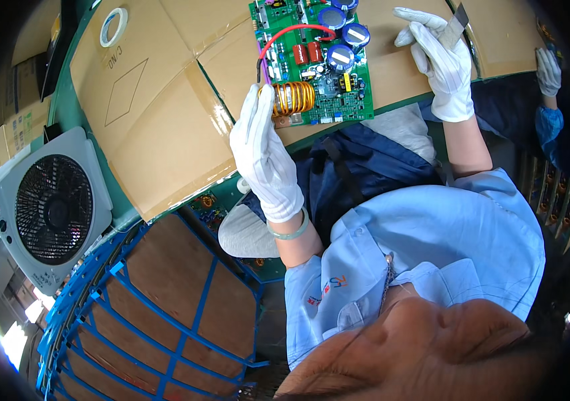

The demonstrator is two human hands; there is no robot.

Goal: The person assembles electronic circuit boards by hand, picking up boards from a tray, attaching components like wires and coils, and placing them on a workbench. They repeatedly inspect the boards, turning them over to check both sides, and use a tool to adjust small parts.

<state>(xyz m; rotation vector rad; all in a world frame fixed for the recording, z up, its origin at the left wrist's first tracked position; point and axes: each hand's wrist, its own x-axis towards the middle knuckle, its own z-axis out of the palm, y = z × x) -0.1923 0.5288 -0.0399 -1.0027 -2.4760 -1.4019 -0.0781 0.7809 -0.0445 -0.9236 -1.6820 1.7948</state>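
A green circuit board point(338, 110) lies on the cardboard-covered table before me. It carries several blue-topped capacitors point(341, 59), two red box-shaped parts point(307, 53) and a copper-wound coil point(293, 98) at its near left corner. A thick red wire point(291, 30) arches over it. My left hand point(265, 154), in a white glove, is at the board's left edge beside the coil, its fingers stretched out. Right of the board, my white-gloved right hand point(442, 67) is raised, with a flat grey blade-like piece point(454, 28) between its fingers; its exact kind is unclear.
Brown cardboard point(158, 120) covers the table, with a tape roll point(113, 27) at the far left. A box fan point(54, 207) stands left. Blue strapping or bars cross brown panels point(178, 281) at lower left. Another person's gloved hand point(548, 70) shows at far right.
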